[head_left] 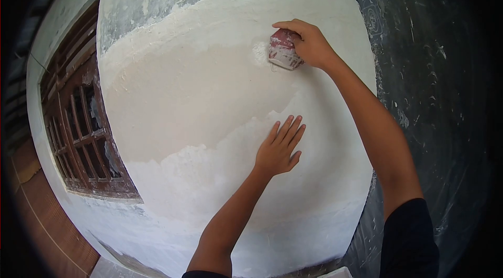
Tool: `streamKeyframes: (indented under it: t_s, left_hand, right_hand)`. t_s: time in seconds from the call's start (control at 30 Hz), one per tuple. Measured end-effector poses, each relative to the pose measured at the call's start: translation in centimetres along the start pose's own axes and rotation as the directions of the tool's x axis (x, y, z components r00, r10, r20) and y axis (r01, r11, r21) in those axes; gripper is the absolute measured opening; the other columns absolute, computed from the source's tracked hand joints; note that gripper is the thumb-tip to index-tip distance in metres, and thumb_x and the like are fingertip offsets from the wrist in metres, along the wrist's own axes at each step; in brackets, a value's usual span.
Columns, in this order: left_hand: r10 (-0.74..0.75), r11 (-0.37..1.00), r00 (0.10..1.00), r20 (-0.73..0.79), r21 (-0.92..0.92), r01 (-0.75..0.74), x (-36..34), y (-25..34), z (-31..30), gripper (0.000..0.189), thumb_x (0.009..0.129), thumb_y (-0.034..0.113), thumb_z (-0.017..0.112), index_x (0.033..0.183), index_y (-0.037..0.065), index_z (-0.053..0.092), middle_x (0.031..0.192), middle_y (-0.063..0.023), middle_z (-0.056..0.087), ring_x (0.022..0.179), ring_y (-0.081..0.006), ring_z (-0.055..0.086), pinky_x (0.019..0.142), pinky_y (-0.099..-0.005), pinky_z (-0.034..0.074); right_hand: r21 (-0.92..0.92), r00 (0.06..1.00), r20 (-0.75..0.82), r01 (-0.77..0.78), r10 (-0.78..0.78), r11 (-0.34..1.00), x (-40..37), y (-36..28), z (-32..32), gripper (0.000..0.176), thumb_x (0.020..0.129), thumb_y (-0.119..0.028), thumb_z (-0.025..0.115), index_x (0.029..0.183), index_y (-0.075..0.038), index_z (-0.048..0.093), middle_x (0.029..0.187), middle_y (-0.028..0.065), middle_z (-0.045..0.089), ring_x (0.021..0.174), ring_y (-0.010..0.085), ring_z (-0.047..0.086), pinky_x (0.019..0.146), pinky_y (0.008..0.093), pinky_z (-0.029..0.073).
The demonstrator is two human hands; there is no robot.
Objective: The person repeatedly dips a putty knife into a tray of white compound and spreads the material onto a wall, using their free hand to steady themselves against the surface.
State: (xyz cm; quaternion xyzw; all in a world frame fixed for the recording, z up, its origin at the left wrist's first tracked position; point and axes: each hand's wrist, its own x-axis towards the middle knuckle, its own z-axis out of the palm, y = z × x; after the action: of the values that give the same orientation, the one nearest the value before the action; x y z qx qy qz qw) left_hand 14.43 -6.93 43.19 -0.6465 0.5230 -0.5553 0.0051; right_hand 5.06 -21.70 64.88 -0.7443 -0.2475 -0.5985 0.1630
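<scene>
In the upper right part of the pale wall, my right hand is closed around a dark red scraper smeared with white putty. The scraper is against the wall or very close to it; the exact contact is hidden. Just left of it is a rough white patch of putty. Lower down, my left hand is spread on or just over the wall, fingers pointing up and holding nothing. Around both hands the surface is partly beige and partly white, with an uneven border between the two.
A brown wooden window with small panes is set into the wall at left. Dark, white-spattered wall runs down the right side. At the bottom edge, part of a white object shows. Reddish-brown flooring lies at lower left.
</scene>
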Motion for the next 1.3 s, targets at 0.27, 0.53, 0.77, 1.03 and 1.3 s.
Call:
streamKeyframes:
  t_s: [0.27, 0.53, 0.77, 1.03, 1.3]
  left_hand:
    - [-0.031, 0.999, 0.998, -0.056, -0.016, 0.031, -0.1, 0.1, 0.2, 0.064, 0.084, 0.036, 0.054, 0.144, 0.016, 0.042, 0.154, -0.0064, 0.032, 0.142, -0.0261, 0.029, 0.114, -0.0477, 0.023]
    - [-0.091, 0.994, 0.993, -0.079, -0.069, 0.086, -1.2, -0.7, 0.1, 0.063, 0.083, 0.033, 0.055, 0.143, 0.021, 0.044, 0.154, -0.0025, 0.033, 0.142, -0.0265, 0.029, 0.114, -0.0509, 0.023]
    - [-0.094, 0.994, 0.995, 0.017, 0.061, 0.093, -5.1, -2.9, -0.8, 0.061, 0.086, 0.04, 0.054, 0.144, 0.025, 0.043, 0.156, -0.0027, 0.029, 0.145, -0.0286, 0.023, 0.114, -0.0568, 0.017]
    - [-0.178, 0.98, 0.983, 0.034, 0.099, 0.174, -10.1, -4.3, -1.2, 0.062, 0.083, 0.041, 0.055, 0.142, 0.024, 0.045, 0.156, -0.0061, 0.029, 0.145, -0.0351, 0.021, 0.112, -0.0623, 0.013]
    - [-0.208, 0.969, 0.978, 0.031, 0.143, 0.202, -12.2, -4.0, -1.4, 0.064, 0.083, 0.043, 0.053, 0.144, 0.024, 0.042, 0.156, -0.0084, 0.027, 0.145, -0.0378, 0.018, 0.111, -0.0656, 0.01]
  right_hand:
    - [-0.065, 0.934, -0.329, -0.171, 0.141, 0.983, 0.8, 0.1, 0.1, 0.056, 0.071, 0.012, 0.05, 0.121, -0.01, 0.065, 0.103, 0.0131, 0.062, 0.097, 0.0303, 0.061, 0.089, 0.037, 0.049]
    - [-0.275, 0.901, -0.428, -0.21, 0.076, 0.938, 0.9, 0.9, 0.7, 0.051, 0.078, 0.011, 0.048, 0.122, -0.009, 0.065, 0.099, 0.0125, 0.063, 0.088, 0.026, 0.061, 0.085, 0.0304, 0.048]
    - [-0.186, 0.961, -0.252, -0.163, 0.113, 0.969, -0.1, 1.0, 2.0, 0.051, 0.072, 0.005, 0.055, 0.12, -0.009, 0.066, 0.102, 0.0144, 0.063, 0.096, 0.0307, 0.062, 0.088, 0.0365, 0.049]
    - [-0.035, 0.957, -0.271, -0.116, 0.103, 0.993, -0.3, -0.4, 0.8, 0.047, 0.082, 0.01, 0.044, 0.121, -0.007, 0.065, 0.105, 0.015, 0.064, 0.097, 0.0268, 0.062, 0.09, 0.0336, 0.046]
    - [-0.213, 0.843, -0.534, -0.211, 0.067, 0.954, -0.4, 1.2, 0.4, 0.053, 0.071, 0.008, 0.053, 0.119, -0.007, 0.066, 0.103, 0.0177, 0.062, 0.093, 0.0339, 0.062, 0.087, 0.0389, 0.049]
